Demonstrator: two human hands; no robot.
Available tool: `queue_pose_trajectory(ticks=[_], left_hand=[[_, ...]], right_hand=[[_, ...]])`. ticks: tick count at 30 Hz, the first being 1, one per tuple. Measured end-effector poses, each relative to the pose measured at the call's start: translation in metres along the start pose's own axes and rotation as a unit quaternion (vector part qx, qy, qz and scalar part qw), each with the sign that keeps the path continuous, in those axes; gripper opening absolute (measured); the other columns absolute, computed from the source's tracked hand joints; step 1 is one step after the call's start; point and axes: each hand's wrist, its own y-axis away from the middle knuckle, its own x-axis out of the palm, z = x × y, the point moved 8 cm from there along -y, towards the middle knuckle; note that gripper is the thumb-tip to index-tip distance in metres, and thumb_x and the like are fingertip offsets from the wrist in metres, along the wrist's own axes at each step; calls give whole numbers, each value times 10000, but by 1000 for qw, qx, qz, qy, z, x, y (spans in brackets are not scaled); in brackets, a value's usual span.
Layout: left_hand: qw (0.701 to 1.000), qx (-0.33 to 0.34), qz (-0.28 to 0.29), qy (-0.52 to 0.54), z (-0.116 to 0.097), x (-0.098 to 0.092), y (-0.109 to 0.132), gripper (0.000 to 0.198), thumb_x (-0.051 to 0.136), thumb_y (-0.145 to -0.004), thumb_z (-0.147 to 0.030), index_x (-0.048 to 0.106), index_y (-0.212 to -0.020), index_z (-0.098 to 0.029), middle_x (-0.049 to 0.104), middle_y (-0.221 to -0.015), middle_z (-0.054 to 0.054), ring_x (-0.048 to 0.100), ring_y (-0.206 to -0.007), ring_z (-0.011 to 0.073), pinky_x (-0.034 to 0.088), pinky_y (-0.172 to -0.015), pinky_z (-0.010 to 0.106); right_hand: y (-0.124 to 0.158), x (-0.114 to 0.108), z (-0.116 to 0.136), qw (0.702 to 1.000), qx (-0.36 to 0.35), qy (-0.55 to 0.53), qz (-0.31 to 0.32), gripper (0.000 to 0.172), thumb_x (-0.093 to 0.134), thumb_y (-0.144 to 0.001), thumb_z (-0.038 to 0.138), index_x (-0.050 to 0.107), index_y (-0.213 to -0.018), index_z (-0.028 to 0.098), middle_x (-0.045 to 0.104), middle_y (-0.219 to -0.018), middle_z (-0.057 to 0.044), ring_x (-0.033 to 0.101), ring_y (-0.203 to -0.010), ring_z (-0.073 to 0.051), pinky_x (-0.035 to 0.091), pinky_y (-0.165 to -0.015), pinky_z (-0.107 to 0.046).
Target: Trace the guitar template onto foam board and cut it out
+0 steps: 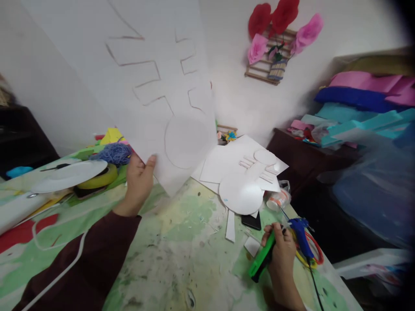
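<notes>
My left hand (140, 181) pinches the lower left edge of a large white sheet (145, 138), thumb in front, holding it up off the table. Drawn lines on the sheet form stepped outlines and a circle. At the right, my right hand (281, 250) is closed around a green utility knife (264, 255), which points down and left. Whether its blade is out I cannot tell. Just beyond that hand lie a white disc (241, 193), a black phone (252, 221) partly under the pieces, and small white offcuts (230, 225). A blue glue gun (301, 237) lies right beside the hand.
Marked white sheets (220, 164) are stacked at the back. Blue yarn (113, 153), a tape roll (100, 178) and a white oval plate (69, 175) crowd the left side. A white cable (61, 272) crosses near my left sleeve. Folded coloured material (366, 93) is piled at right.
</notes>
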Motion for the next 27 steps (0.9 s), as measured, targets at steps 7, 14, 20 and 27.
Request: queue_pose_trajectory(ticks=[7,14,20,27], left_hand=[[915,265,203,-226,-25,66,76,461,330,-899,-172,402,-1353,-153,523,-1334,146,451,-1252,253,336,-1040,442],[811,413,344,-232,-35,104,179,497,332,-895,-97,400,-1376,-200,501,-1353,139,493,-1225,222,385,-957,397],[779,391,461,-168,-33,114,195,475,422,-900,-299,429,-1357,-169,487,-1371,149,491,-1211,251,396,-959,414],[909,201,274,-243,-10,81,79,509,433,-871,-401,463,-1306,-139,404,-1425,159,307,-1337,276,199,-1105,461]], right_hand=[[14,58,32,990,-64,-70,108,395,653,-719,495,467,-885,189,685,-953,-84,432,-349,-40,283,-351,-197],[25,86,24,989,-31,-98,102,481,700,-619,539,505,-872,179,530,-540,63,395,-346,-70,268,-328,-205],[18,60,9,998,27,-44,24,486,739,-607,377,541,-999,169,550,-600,48,415,-403,-88,337,-335,-227],[-12,13,10,998,36,-32,38,579,731,-522,317,569,-1053,154,627,-679,4,587,-584,-184,477,-488,-289]])
